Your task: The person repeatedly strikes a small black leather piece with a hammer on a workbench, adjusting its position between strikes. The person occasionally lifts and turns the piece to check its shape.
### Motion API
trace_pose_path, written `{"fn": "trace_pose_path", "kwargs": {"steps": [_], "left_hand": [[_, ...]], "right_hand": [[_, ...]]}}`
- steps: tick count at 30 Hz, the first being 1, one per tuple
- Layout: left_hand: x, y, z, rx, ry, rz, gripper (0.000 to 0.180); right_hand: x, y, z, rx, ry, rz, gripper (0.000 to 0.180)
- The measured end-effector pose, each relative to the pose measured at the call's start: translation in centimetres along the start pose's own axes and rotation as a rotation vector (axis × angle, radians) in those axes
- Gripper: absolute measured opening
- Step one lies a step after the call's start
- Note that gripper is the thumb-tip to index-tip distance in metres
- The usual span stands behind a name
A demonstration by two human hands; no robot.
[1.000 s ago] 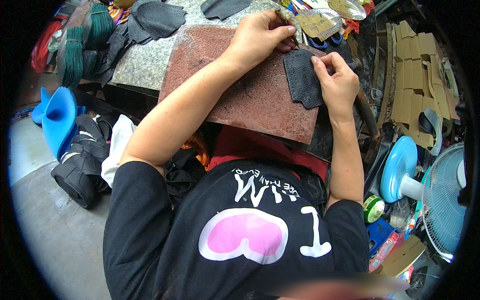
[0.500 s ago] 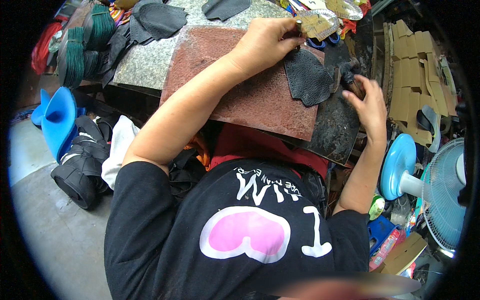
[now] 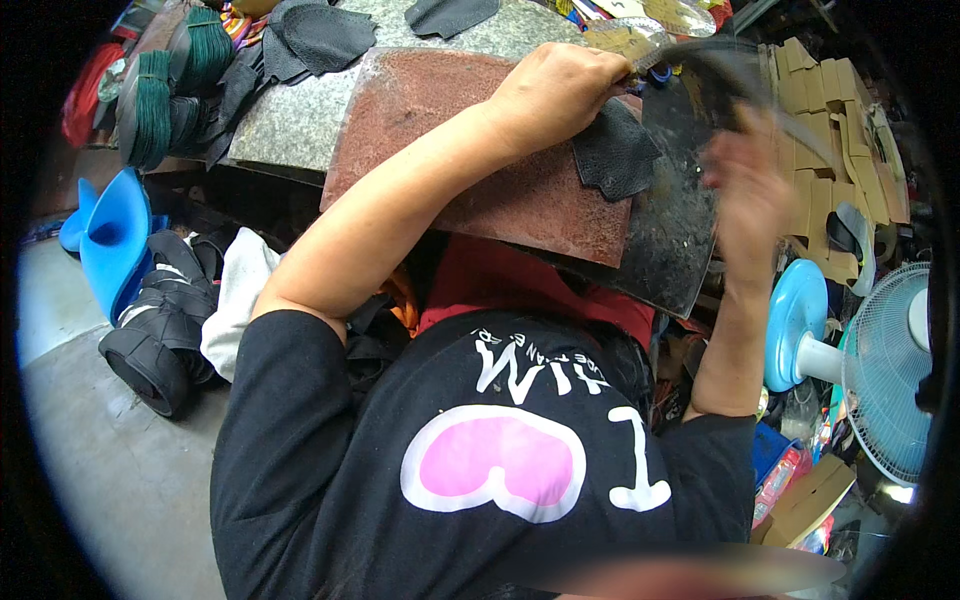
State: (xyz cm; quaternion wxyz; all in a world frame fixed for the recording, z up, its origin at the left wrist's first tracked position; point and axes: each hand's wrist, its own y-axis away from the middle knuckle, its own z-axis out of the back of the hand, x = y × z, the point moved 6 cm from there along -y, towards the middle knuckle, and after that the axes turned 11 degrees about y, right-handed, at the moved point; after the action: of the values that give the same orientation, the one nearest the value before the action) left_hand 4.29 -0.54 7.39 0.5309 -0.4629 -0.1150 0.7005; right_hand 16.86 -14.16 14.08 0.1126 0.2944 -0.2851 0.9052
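Note:
My left hand is curled in a fist on the upper edge of a dark leather piece, holding it down on a reddish stone slab. A small metal tip shows past its fingers. My right hand is raised to the right of the leather, blurred by motion, and grips a long dark tool that I cannot make out clearly. A dark worn slab lies under the reddish slab's right edge, below the leather.
A grey stone slab with dark leather cut-outs sits at the back left, beside green thread spools. A blue plastic piece and black boots lie left. Cardboard patterns and a blue fan stand right.
My right hand left the leather piece, went right to the dark slab's edge, and is now lifted with a dark tool. My left hand stayed on the leather.

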Motion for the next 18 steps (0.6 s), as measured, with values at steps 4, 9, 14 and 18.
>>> {"fn": "trace_pose_path", "kwargs": {"steps": [4,9,14,18], "left_hand": [[0.9,0.4,0.5,-0.049,0.044,0.082,0.017],[4.1,1.3,0.7,-0.173,0.292,0.336,0.017],[6.8,1.9,-0.3,-0.355,0.959,0.609,0.019],[6.1,2.1,-0.5,-0.191,0.685,0.571,0.019]], "right_hand": [[-4.2,1.4,-1.2,0.119,0.042,-0.207,0.039],[-5.3,3.1,-3.7,0.285,0.271,-0.08,0.036],[-5.0,3.3,-4.3,0.242,0.305,-0.153,0.037],[-5.3,3.5,-4.1,0.265,0.256,-0.112,0.037]]}}
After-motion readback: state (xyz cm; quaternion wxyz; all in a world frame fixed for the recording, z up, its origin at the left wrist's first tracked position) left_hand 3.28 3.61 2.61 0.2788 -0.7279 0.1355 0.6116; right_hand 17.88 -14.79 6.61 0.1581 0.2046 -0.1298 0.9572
